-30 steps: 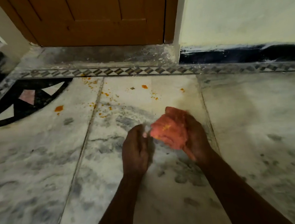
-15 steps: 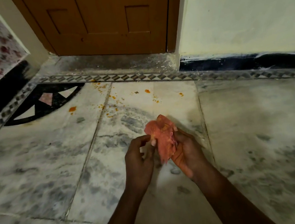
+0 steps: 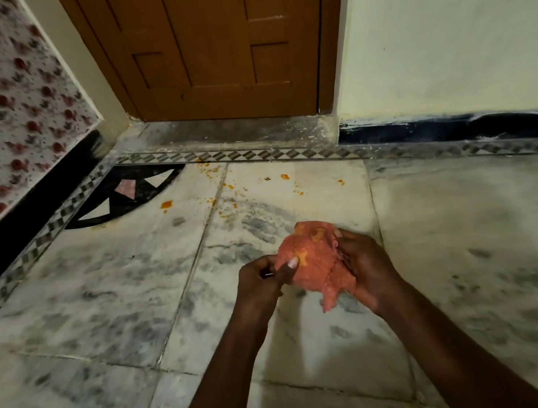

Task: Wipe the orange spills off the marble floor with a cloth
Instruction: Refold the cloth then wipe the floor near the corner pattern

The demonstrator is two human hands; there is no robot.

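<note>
A crumpled pink-orange cloth point(image 3: 314, 261) with yellow-orange stains is held above the marble floor point(image 3: 107, 297) between both hands. My left hand point(image 3: 261, 281) pinches its left edge with thumb and curled fingers. My right hand point(image 3: 367, 267) grips the cloth from the right, and a loose end hangs below. Orange spills lie farther off on the floor: a larger blob point(image 3: 166, 204), a drop point(image 3: 285, 176), another drop point(image 3: 341, 182), and scattered specks point(image 3: 229, 203) along the tile joint.
A brown wooden door point(image 3: 216, 47) with a grey threshold point(image 3: 230, 133) stands ahead. A patterned border strip point(image 3: 257, 154) and black inlay point(image 3: 132, 195) lie at the floor's far left. A floral wall point(image 3: 12, 111) is left, a pale wall point(image 3: 442, 45) right.
Both hands have drawn back toward me with the cloth. The cloth has been turned and bunched up, and my left hand now pinches its edge. The view has tilted up toward the door.
</note>
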